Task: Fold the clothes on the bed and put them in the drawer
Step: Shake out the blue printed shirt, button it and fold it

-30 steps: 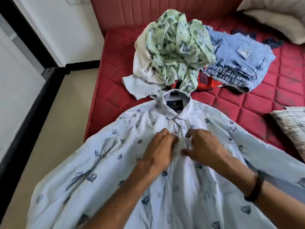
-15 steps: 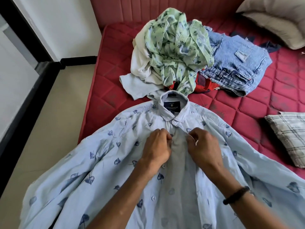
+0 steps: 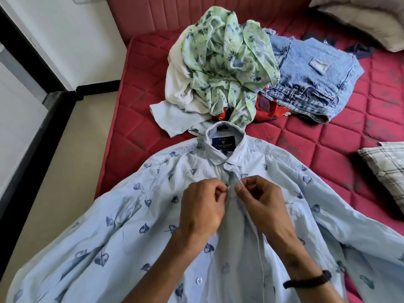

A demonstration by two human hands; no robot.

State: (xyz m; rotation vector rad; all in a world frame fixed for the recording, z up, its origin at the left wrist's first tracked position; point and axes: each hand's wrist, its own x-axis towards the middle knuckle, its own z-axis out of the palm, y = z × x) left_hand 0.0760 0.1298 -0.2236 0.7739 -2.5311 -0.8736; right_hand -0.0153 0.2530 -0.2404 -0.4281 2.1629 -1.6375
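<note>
A light blue shirt with dark leaf prints (image 3: 135,217) lies spread front-up on the red mattress (image 3: 341,136), collar away from me, sleeves stretched to both sides. My left hand (image 3: 202,209) pinches the left front edge just below the collar. My right hand (image 3: 261,201) pinches the right front edge beside it, fingertips almost touching the left hand's. The front is parted below my hands. Behind the collar sits a heap: a green floral garment (image 3: 225,60), a white one (image 3: 177,84), a red one (image 3: 271,107) and folded jeans (image 3: 312,73).
A plaid cushion (image 3: 387,171) lies at the right edge and a beige pillow (image 3: 358,16) at the back right. The mattress's left edge drops to a beige floor (image 3: 59,171) bordered by a black frame. A padded headboard (image 3: 196,12) stands behind.
My hands went from flat on the shirt's chest to pinching its two front edges, pulled them slightly apart, and now hold them close together just under the collar.
</note>
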